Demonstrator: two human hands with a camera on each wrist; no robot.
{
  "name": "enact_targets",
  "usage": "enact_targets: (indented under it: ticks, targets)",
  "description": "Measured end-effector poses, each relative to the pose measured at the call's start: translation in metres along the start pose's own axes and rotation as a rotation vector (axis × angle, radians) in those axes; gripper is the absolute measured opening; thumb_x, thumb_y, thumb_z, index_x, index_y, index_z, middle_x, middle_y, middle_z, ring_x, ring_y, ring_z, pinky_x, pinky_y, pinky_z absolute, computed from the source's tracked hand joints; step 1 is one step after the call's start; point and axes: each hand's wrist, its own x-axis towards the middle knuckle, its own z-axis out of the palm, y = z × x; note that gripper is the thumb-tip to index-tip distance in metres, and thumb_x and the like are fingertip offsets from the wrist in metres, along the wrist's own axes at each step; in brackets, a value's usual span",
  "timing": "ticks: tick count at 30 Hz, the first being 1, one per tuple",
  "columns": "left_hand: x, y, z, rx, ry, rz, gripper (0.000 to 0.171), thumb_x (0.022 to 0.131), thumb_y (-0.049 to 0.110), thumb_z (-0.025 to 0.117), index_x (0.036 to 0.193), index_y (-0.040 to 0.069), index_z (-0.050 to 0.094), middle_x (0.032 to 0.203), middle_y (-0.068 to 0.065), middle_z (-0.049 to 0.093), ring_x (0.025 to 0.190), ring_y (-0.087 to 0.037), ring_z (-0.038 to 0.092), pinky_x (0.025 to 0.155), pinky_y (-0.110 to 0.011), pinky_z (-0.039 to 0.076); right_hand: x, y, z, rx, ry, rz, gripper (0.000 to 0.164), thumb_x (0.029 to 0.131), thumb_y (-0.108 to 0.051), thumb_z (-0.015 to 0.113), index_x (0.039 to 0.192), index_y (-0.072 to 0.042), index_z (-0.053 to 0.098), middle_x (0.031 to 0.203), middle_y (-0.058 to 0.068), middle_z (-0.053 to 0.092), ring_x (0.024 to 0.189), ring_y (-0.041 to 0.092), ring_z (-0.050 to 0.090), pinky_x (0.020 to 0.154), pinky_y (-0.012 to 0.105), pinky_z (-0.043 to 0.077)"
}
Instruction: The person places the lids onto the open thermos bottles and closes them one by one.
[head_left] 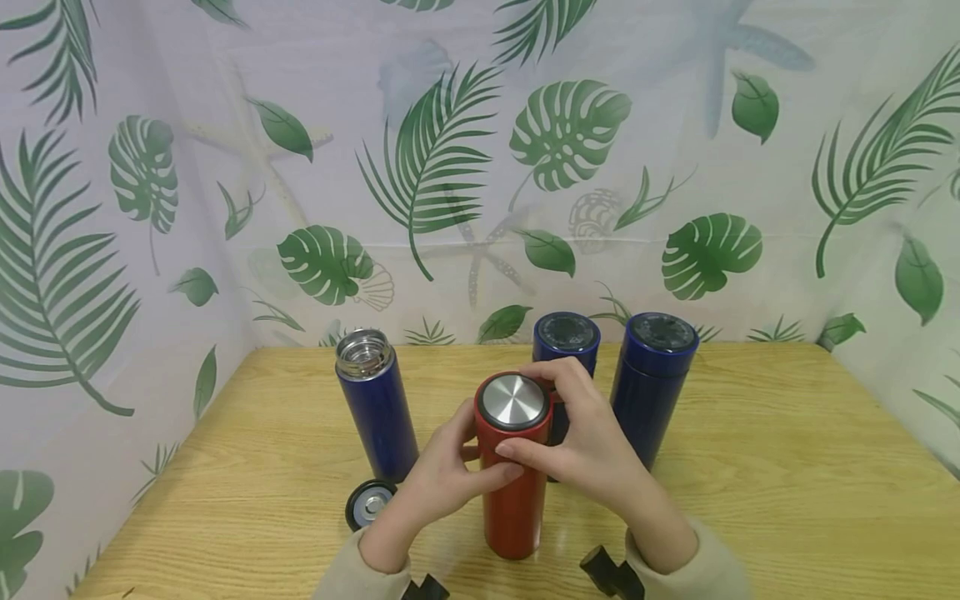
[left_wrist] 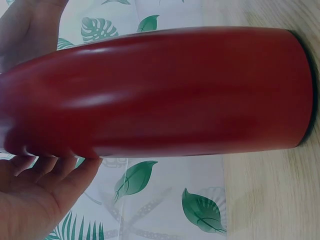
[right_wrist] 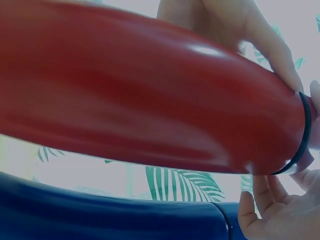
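Note:
A red thermos flask [head_left: 513, 508] stands upright on the wooden table between both hands. Its lid [head_left: 514, 402] is red with a brushed silver disc on top; a dark ring shows below it in the right wrist view. My left hand [head_left: 442, 475] holds the flask's upper body, thumb on the near side. From the right, my right hand [head_left: 592, 437] grips around the lid, its thumb in front. In the left wrist view the flask's red body [left_wrist: 190, 92] fills the middle. Some fingertips behind the flask are hidden in the head view.
An uncapped blue thermos [head_left: 382, 421] stands at left, with a round lid [head_left: 371, 503] lying upturned near its base, partly behind the left wrist. Two capped blue thermoses stand behind the right hand: one nearer the middle [head_left: 566, 333], one farther right [head_left: 652, 392]. A leaf-patterned cloth [head_left: 465, 308] backs the table.

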Motion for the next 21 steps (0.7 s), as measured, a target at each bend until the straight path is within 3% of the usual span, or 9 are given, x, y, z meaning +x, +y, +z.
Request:
enact_targets:
  ticks: [3,7,12,15,21]
  targets:
    - [0.0,0.0007,-0.0002,-0.009,-0.005,0.007,0.059,0.079,0.021,0.066,0.13,0.018,0.038,0.122,0.002,0.049,0.107,-0.015,0.049,0.083,-0.035,0.044,0.0001,0.0022,-0.0015,0.048,-0.025,-0.024,0.052,0.074,-0.022,0.072,0.118,-0.011,0.045,0.11,0.0,0.048,0.097,0.014,0.046,0.079,0.033,0.043]
    - [0.0006,0.0007,-0.0003,-0.02,-0.01,0.012,0.059,0.079,0.02,0.067,0.13,0.016,0.038,0.121,-0.001,0.05,0.108,-0.017,0.049,0.083,-0.036,0.044,0.0005,0.0059,-0.005,0.197,-0.094,-0.081,0.042,0.087,-0.015,0.054,0.124,-0.003,0.038,0.119,0.009,0.048,0.106,0.018,0.046,0.088,0.031,0.04]
    - [0.0003,0.0011,-0.0002,-0.011,-0.001,0.003,0.06,0.078,0.021,0.068,0.13,0.018,0.038,0.12,0.002,0.05,0.108,-0.014,0.049,0.083,-0.037,0.044,0.0009,0.0066,-0.0083,0.318,-0.154,-0.073,0.042,0.087,-0.002,0.049,0.126,-0.002,0.033,0.123,0.012,0.046,0.11,0.018,0.046,0.092,0.025,0.036]
    - [-0.0001,0.0019,0.0004,0.0,0.009,0.006,0.061,0.077,0.021,0.069,0.13,0.019,0.038,0.12,0.003,0.05,0.107,-0.013,0.049,0.082,-0.036,0.044,0.0007,0.007,-0.0079,0.292,-0.132,-0.038,0.046,0.083,-0.002,0.057,0.124,-0.003,0.036,0.118,0.01,0.048,0.107,0.018,0.047,0.09,0.026,0.038]
    - [-0.0005,0.0022,0.0009,0.014,0.019,-0.002,0.06,0.078,0.022,0.069,0.129,0.019,0.038,0.119,0.002,0.05,0.108,-0.014,0.048,0.083,-0.038,0.044,0.0005,0.0047,-0.0013,0.1,-0.029,0.085,0.061,0.068,-0.012,0.076,0.12,-0.006,0.044,0.109,0.003,0.052,0.094,0.015,0.049,0.08,0.031,0.043]
